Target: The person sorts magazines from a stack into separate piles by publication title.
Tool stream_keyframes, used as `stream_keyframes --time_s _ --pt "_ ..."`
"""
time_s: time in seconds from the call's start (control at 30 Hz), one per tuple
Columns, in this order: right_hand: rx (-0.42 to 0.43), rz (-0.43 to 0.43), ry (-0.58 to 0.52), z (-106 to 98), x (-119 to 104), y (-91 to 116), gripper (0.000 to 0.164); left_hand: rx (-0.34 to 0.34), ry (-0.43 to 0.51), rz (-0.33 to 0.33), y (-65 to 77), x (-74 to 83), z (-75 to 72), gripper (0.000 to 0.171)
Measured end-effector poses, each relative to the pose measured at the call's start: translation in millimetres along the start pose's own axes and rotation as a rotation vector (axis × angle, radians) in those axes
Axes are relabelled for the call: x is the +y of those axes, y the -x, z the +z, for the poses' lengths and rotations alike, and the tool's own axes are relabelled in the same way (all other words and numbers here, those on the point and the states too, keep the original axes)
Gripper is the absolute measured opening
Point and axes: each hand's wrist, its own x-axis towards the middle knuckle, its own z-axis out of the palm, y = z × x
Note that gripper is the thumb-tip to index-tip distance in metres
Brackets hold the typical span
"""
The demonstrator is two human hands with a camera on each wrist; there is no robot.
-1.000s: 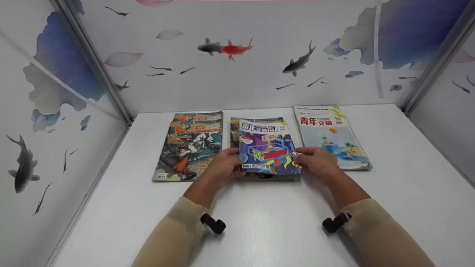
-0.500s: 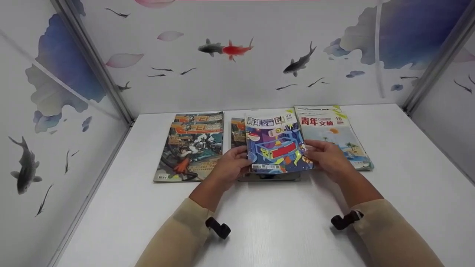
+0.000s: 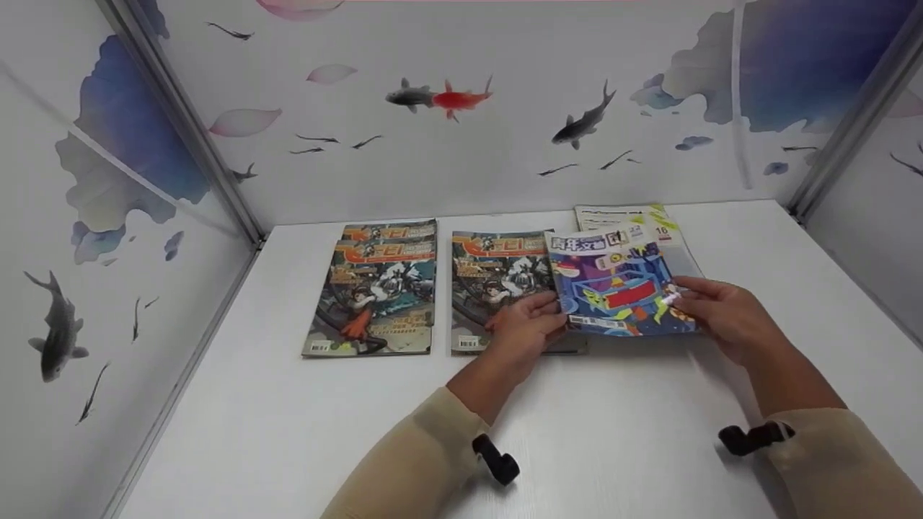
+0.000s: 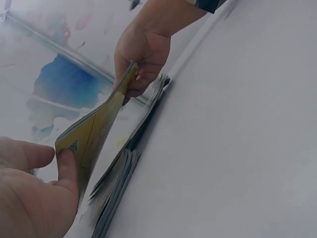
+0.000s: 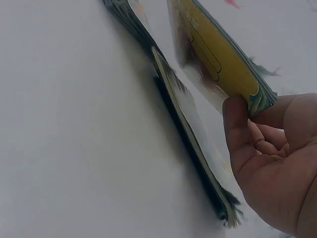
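Note:
A purple and blue magazine (image 3: 620, 288) is held up by its two sides in the head view. My left hand (image 3: 523, 328) pinches its lower left edge, while my right hand (image 3: 728, 317) pinches the right edge. It covers most of the right magazine pile (image 3: 609, 218) and overlaps the right part of the middle comic magazines (image 3: 483, 303). The right wrist view shows the yellow back cover (image 5: 213, 44) of the held magazine, with the thumb (image 5: 237, 119) under it and a gap down to the pile. Both hands also appear in the left wrist view.
To the left lies another pair of comic magazines (image 3: 375, 303), overlapping each other. Everything rests on a white table (image 3: 562, 432). A back wall (image 3: 505, 158) and side walls printed with fish and lotus leaves enclose the table.
Both hands have carried the purple and blue magazine rightward from above the middle magazines to over the right pile. The cover of the middle comic magazine is now largely uncovered.

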Motion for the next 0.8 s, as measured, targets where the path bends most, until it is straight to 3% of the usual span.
stream_keyframes --time_s 0.17,0.33,0.6,0.8 --pt "0.014 -0.003 0.008 -35 16 6 0.074 -0.017 0.015 -0.019 -5.0 -12.8 30.5 0.049" --pt "0.027 -0.001 -0.033 -54 23 5 0.075 -0.007 0.038 -0.017 -8.5 -17.3 50.9 0.044" --pt "0.032 0.009 -0.033 -63 30 1 0.075 -0.077 0.063 -0.023 -9.7 -28.0 51.7 0.049" --pt "0.038 0.046 -0.012 -62 36 0 0.079 -0.101 0.026 -0.053 -8.6 -31.0 51.1 0.054"
